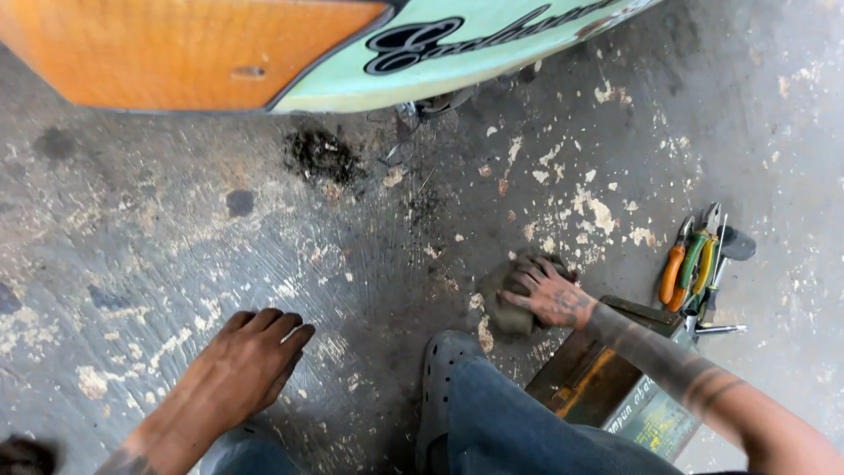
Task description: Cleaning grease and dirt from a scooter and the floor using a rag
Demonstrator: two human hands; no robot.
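My right hand (547,288) presses down on a dirty grey-brown rag (505,306) lying on the concrete floor, fingers curled over its top edge. My left hand (248,356) hangs above the floor at the lower left, fingers together and bent, holding nothing. Between the hands, my foot in a grey perforated clog (442,369) and a jeans leg (519,422) point up the frame.
An orange and pale-green vehicle body panel (264,53) overhangs the top. A rusty green metal box (615,387) sits under my right forearm. Pliers with orange and green handles (690,264) and other tools lie at the right. A dark oily debris patch (321,157) stains the floor.
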